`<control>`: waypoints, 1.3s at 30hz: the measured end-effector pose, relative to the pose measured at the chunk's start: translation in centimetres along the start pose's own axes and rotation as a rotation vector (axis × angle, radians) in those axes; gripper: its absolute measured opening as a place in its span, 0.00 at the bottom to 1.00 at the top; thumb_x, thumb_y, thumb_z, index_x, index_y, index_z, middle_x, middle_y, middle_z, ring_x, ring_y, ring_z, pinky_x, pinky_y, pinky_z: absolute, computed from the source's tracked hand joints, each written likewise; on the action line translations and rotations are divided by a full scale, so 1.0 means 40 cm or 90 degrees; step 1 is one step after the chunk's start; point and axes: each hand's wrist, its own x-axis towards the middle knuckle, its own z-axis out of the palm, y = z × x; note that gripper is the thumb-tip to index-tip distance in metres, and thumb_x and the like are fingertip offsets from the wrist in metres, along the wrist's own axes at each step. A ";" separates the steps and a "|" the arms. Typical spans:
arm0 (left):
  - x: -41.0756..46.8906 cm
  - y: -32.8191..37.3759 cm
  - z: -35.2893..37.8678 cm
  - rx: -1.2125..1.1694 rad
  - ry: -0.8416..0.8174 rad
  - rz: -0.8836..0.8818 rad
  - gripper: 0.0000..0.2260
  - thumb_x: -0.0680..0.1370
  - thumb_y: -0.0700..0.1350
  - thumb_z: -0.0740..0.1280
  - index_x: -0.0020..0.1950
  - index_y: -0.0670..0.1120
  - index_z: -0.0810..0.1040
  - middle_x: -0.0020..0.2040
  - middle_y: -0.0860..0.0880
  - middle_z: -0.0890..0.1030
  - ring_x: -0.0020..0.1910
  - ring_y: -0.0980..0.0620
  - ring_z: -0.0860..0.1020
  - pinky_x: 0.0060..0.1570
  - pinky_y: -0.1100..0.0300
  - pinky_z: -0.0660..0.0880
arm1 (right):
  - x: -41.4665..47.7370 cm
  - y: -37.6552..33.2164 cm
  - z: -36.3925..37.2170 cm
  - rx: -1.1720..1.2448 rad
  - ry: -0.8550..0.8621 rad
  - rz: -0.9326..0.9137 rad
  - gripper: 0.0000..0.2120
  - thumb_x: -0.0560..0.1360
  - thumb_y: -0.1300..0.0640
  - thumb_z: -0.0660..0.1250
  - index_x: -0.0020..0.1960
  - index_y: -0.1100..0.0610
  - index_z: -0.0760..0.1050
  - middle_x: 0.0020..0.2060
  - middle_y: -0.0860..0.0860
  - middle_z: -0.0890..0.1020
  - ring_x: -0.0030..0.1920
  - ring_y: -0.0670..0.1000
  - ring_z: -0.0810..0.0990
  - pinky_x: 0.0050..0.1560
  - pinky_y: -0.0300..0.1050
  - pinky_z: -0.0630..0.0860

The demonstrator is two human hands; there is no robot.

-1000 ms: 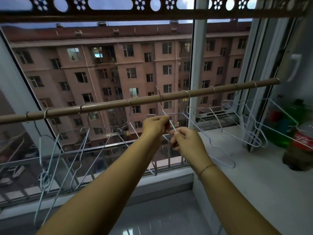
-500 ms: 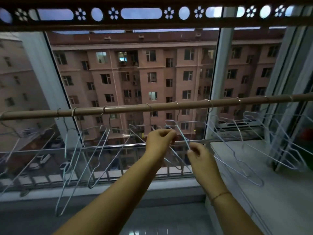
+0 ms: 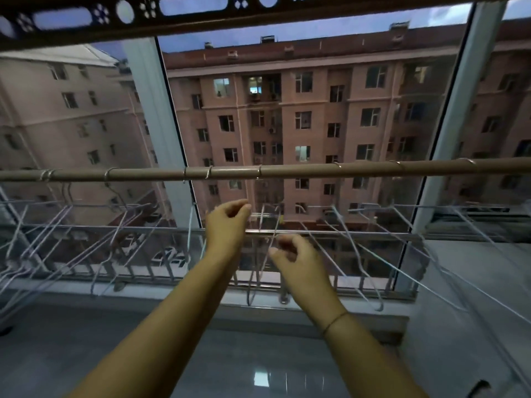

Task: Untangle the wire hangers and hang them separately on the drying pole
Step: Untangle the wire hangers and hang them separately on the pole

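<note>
A brown drying pole (image 3: 301,170) runs across the window at mid-height. Several pale wire hangers hang from it by their hooks: a crowded group at the left (image 3: 115,225), one in the middle (image 3: 260,225) and more at the right (image 3: 344,239). My left hand (image 3: 228,225) is below the pole, just left of the middle hanger, fingers loosely curled with nothing between them. My right hand (image 3: 296,259) is lower, just right of that hanger's slanted wire. Its thumb and fingers are apart and close to the wire. The picture is blurred.
A metal railing (image 3: 316,234) crosses behind the hangers, outside the glass. The white window frame has posts at the left (image 3: 161,139) and right (image 3: 448,139). A pale ledge (image 3: 474,282) runs along the right, with hanger wires reaching over it. A dark patterned beam (image 3: 201,21) is overhead.
Both hands have let go of the hanger wire they pinched and have dropped slightly below the pole. The view has swung left and upward, so the bottles at the right are out of sight.
</note>
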 end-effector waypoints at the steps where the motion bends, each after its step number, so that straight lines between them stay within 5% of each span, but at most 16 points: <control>1: 0.010 -0.008 -0.010 0.017 -0.025 -0.024 0.12 0.78 0.43 0.64 0.61 0.42 0.78 0.51 0.50 0.79 0.51 0.53 0.76 0.47 0.63 0.71 | 0.006 0.005 0.027 0.007 -0.019 0.034 0.14 0.76 0.53 0.63 0.60 0.54 0.71 0.53 0.48 0.76 0.49 0.41 0.74 0.46 0.30 0.69; 6: 0.059 -0.036 -0.050 -0.020 -0.251 -0.141 0.08 0.78 0.46 0.65 0.49 0.43 0.81 0.35 0.52 0.78 0.35 0.56 0.76 0.38 0.64 0.73 | 0.026 0.012 0.112 0.091 -0.012 0.092 0.04 0.76 0.56 0.63 0.49 0.54 0.75 0.43 0.56 0.82 0.44 0.51 0.79 0.45 0.40 0.77; 8: 0.083 -0.038 -0.058 -0.005 -0.302 -0.141 0.07 0.77 0.46 0.66 0.47 0.44 0.81 0.35 0.51 0.78 0.35 0.56 0.76 0.40 0.62 0.74 | 0.036 0.001 0.130 0.115 0.022 0.075 0.07 0.77 0.60 0.61 0.44 0.52 0.76 0.37 0.57 0.81 0.37 0.49 0.78 0.39 0.37 0.76; 10: 0.105 -0.030 -0.057 -0.006 -0.325 -0.131 0.09 0.76 0.45 0.67 0.52 0.43 0.82 0.39 0.49 0.80 0.38 0.53 0.77 0.44 0.59 0.76 | 0.052 -0.015 0.137 0.121 0.061 0.062 0.09 0.78 0.61 0.60 0.45 0.52 0.77 0.31 0.52 0.79 0.32 0.45 0.76 0.35 0.34 0.74; 16: 0.176 -0.005 -0.021 -0.021 -0.310 -0.117 0.09 0.75 0.40 0.69 0.53 0.39 0.81 0.38 0.45 0.81 0.34 0.53 0.77 0.36 0.64 0.77 | 0.135 -0.047 0.138 0.103 0.118 0.091 0.11 0.78 0.60 0.59 0.47 0.64 0.77 0.27 0.50 0.76 0.29 0.46 0.71 0.29 0.37 0.68; 18: 0.190 -0.016 -0.004 0.005 -0.311 -0.141 0.11 0.74 0.41 0.71 0.53 0.39 0.81 0.42 0.42 0.83 0.38 0.50 0.79 0.41 0.59 0.79 | 0.148 -0.040 0.137 0.085 0.126 0.106 0.13 0.78 0.58 0.59 0.46 0.67 0.77 0.28 0.52 0.76 0.30 0.47 0.71 0.30 0.39 0.69; 22: 0.181 -0.037 -0.003 0.058 -0.394 -0.169 0.08 0.75 0.40 0.68 0.53 0.39 0.81 0.36 0.47 0.79 0.32 0.55 0.75 0.30 0.67 0.74 | 0.136 0.012 0.124 0.056 0.155 0.145 0.16 0.77 0.52 0.60 0.43 0.65 0.77 0.32 0.55 0.74 0.33 0.50 0.71 0.37 0.45 0.71; 25: 0.179 -0.042 -0.021 0.102 -0.467 -0.193 0.04 0.76 0.39 0.67 0.48 0.40 0.81 0.37 0.46 0.79 0.34 0.55 0.75 0.33 0.66 0.73 | 0.130 0.046 0.088 -0.008 0.216 0.132 0.08 0.76 0.53 0.62 0.44 0.58 0.76 0.39 0.52 0.77 0.37 0.49 0.73 0.37 0.42 0.71; 27: 0.179 -0.044 -0.030 0.142 -0.503 -0.200 0.04 0.76 0.38 0.67 0.46 0.41 0.81 0.37 0.47 0.79 0.33 0.55 0.74 0.30 0.67 0.73 | 0.133 0.054 0.063 -0.080 0.245 0.104 0.03 0.75 0.57 0.63 0.47 0.54 0.74 0.50 0.53 0.75 0.43 0.48 0.74 0.42 0.39 0.71; 31: 0.173 -0.050 -0.041 0.183 -0.546 -0.189 0.05 0.76 0.38 0.66 0.44 0.42 0.81 0.37 0.48 0.78 0.34 0.55 0.74 0.33 0.65 0.72 | 0.132 0.057 0.030 -0.193 0.232 0.066 0.15 0.74 0.59 0.64 0.61 0.54 0.71 0.61 0.51 0.68 0.60 0.51 0.71 0.56 0.42 0.68; 39: 0.157 -0.060 -0.051 0.228 -0.553 -0.160 0.07 0.77 0.37 0.64 0.45 0.43 0.81 0.36 0.49 0.77 0.33 0.56 0.71 0.32 0.66 0.69 | 0.112 0.080 -0.022 -0.278 0.143 0.051 0.14 0.75 0.58 0.63 0.60 0.54 0.74 0.59 0.51 0.76 0.61 0.51 0.73 0.63 0.44 0.68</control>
